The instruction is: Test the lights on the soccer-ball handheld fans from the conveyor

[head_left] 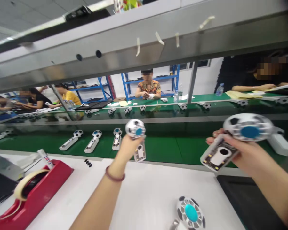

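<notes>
Plainly, a soccer-ball-patterned handheld fan [135,128] is being grasped by the left hand [127,148] just in front of the green conveyor belt [158,148], its head up and its handle pointing down. A second fan [248,127] is being clenched by the right hand [244,156] before the belt, its long axis slanting up to the right. Nearer than the belt, a roll of tape [26,185] is being held in a red dispenser [45,182].

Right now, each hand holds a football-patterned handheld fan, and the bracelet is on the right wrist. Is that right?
No: the bracelet is on the left wrist, as the head view shows. The rest stands: the left hand holds one football-patterned handheld fan, the right hand another.
</notes>
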Demonstrator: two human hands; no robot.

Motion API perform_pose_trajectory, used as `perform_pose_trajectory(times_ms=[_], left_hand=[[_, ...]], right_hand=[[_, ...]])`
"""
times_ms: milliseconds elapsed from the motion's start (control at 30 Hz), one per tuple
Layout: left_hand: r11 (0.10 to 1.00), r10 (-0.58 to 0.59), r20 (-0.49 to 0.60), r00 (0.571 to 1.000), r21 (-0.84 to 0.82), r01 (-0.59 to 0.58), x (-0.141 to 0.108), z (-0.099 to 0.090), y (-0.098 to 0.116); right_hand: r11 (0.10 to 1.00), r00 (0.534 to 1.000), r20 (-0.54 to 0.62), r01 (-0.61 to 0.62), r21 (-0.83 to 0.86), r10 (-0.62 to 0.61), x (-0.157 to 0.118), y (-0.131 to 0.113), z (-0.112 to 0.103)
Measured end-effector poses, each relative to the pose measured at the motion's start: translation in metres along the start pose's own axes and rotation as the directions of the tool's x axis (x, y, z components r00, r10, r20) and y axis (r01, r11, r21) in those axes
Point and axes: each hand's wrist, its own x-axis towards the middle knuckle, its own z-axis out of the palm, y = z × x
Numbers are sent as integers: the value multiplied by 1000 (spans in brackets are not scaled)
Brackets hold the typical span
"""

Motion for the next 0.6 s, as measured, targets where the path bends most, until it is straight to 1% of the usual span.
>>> perform_pose_trajectory(times_ms=[33,67,100,133,200,267,300,367,433,500,567,600], left_hand=[[996,11,39,999,91,-15,12,14,-9],[991,17,77,997,130,-27,25,27,-17],[985,9,121,993,171,-30,38,37,-26],[977,4,148,989,212,-36,50,45,-34],[948,-14,177,984,316,-43,68,49,-46],[899,-29,152,988,435,-40,79,39,-54],[867,-38,115,993,497,-25,82,31,-58],[790,-63,-9,998,610,55,85,12,-66],[703,-117,-161,980,684,197,84,-3,-77],[619,-180,-280,943,713,330,83,-12,-90],[560,-228,-338,913,722,407,82,-18,-100],[548,-243,-338,909,725,417,83,-21,-104]], right_hand=[[997,997,19,-75,22,75,14,9,8],[992,991,24,-128,-20,128,28,18,15],[986,988,33,-145,-81,148,44,29,18],[979,990,39,-126,-158,134,58,39,20],[966,993,33,-106,-236,117,84,59,15],[924,995,-32,-100,-368,95,102,73,6],[893,996,-60,-83,-442,63,107,78,1],[842,996,-89,-38,-538,-12,111,82,-3],[859,995,-98,-25,-511,-29,106,82,2],[907,995,-98,-36,-421,-6,95,83,15],[939,998,-66,-24,-344,2,83,88,31],[948,999,-43,-9,-317,-5,77,92,37]])
